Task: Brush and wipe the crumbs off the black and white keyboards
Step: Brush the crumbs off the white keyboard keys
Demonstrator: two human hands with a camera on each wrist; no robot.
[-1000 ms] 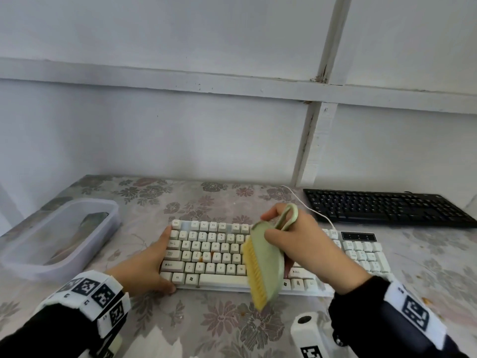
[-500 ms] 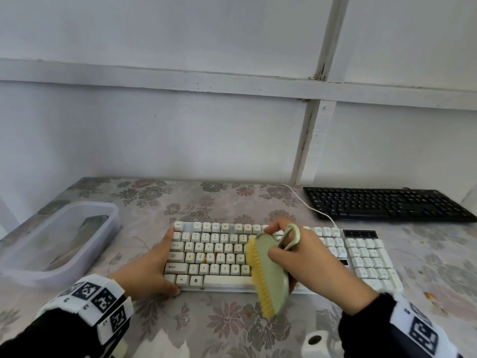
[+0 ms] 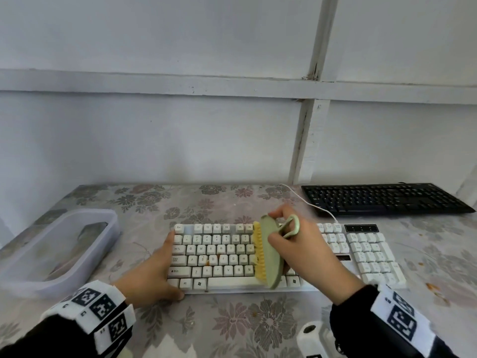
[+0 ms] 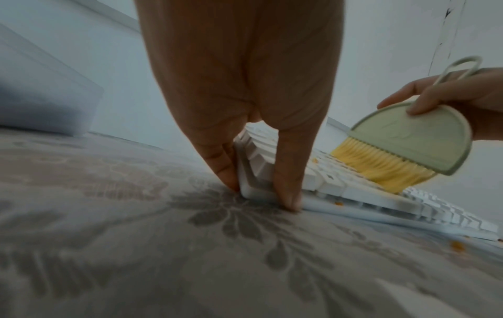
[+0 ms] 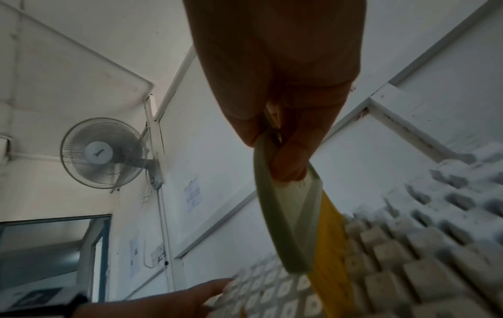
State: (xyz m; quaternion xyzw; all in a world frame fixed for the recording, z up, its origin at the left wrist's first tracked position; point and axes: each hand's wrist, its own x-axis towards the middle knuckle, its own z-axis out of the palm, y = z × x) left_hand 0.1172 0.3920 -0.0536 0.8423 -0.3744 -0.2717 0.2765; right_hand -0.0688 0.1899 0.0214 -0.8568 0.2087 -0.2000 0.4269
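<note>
The white keyboard lies at the middle of the table, with orange crumbs among its keys. My left hand braces its front left corner, straight fingers along the left side and thumb at the front edge. My right hand grips a green brush with yellow bristles. The bristles rest across the middle key rows and face left. In the right wrist view the fingers pinch the brush body. The black keyboard lies at the back right, untouched.
A clear plastic container stands at the left. A white cable runs from the white keyboard toward the wall. Crumbs lie on the flowered tablecloth at the right. A white object sits at the near edge.
The brush has moved back from overhanging the keyboard's front edge, and its bristles now lie on the key rows. My left hand has kept its place at the corner.
</note>
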